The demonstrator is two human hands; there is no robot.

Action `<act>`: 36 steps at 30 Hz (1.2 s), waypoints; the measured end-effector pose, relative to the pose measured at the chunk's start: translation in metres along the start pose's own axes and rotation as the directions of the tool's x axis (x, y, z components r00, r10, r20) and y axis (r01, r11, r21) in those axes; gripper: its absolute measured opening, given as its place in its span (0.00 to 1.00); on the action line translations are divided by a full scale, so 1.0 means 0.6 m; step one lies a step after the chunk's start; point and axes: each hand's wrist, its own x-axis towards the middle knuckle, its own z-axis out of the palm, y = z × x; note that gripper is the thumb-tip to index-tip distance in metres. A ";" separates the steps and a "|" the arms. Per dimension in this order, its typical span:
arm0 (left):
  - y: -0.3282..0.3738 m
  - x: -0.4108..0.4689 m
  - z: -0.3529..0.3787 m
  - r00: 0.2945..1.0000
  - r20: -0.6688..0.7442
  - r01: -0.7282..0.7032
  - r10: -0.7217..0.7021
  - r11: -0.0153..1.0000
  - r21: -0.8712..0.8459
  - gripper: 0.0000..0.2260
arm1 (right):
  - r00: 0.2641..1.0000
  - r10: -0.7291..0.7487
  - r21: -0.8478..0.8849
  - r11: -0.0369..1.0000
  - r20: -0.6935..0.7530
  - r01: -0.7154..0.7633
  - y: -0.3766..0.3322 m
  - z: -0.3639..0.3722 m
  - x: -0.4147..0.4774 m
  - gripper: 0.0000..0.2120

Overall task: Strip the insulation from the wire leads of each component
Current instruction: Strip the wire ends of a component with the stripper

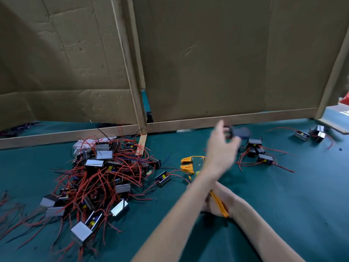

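Right hand (211, 207) fingers clench the yellow stripper (188, 164) over the green desk (283, 195). Left hand (221, 148), blurred, meets a dark component (240, 132) farther out; whether grasping or released, I cannot tell. Red-wired pile (98, 176) lies left.

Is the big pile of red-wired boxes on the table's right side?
No, the big pile lies on the left of the green table; only a few boxes sit on the right.
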 end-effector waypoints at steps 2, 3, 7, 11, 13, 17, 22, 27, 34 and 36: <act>0.000 0.000 0.045 0.963 0.256 0.050 -0.080 0.991 0.123 0.36 | 0.997 -0.016 0.031 0.999 -0.071 0.018 0.002 -0.002 0.011 0.11; -0.007 -0.003 0.050 0.947 0.306 0.046 -0.096 0.985 0.167 0.34 | 0.996 -0.015 0.035 0.999 -0.090 0.019 0.003 -0.004 0.014 0.12; -0.056 -0.022 -0.014 1.000 -0.014 0.013 -0.010 0.985 0.171 0.15 | 0.999 -0.019 0.099 0.995 -0.025 0.022 -0.007 0.002 0.002 0.10; -0.130 -0.041 -0.136 0.955 -0.295 0.164 -0.027 0.876 0.453 0.16 | 0.999 -0.021 0.037 0.999 0.026 0.020 -0.012 0.008 -0.010 0.06; -0.163 -0.057 -0.177 0.968 -0.224 0.232 -0.110 0.728 0.645 0.17 | 0.999 -0.027 -0.016 0.999 0.019 0.027 -0.012 0.007 -0.012 0.05; -0.198 -0.086 -0.198 0.978 -0.156 0.205 -0.137 0.511 0.835 0.15 | 0.997 -0.037 -0.021 0.999 0.066 0.038 -0.013 0.002 -0.014 0.05; -0.196 -0.102 -0.199 0.973 -0.210 0.230 -0.094 0.358 0.905 0.14 | 0.995 -0.061 -0.001 0.998 0.078 0.061 -0.014 0.001 -0.018 0.05; -0.193 -0.097 -0.209 0.923 -0.304 0.384 -0.235 0.545 0.746 0.10 | 0.993 -0.077 -0.008 0.997 0.087 0.078 -0.012 -0.001 -0.020 0.04; -0.173 -0.094 -0.207 0.886 0.067 0.454 -0.458 0.832 -0.320 0.13 | 0.989 -0.118 -0.003 0.993 0.092 0.119 -0.012 -0.005 -0.019 0.08; -0.181 -0.100 -0.205 0.933 0.011 0.353 -0.359 0.909 -0.223 0.12 | 0.989 -0.125 0.012 0.992 0.077 0.125 -0.012 -0.007 -0.018 0.05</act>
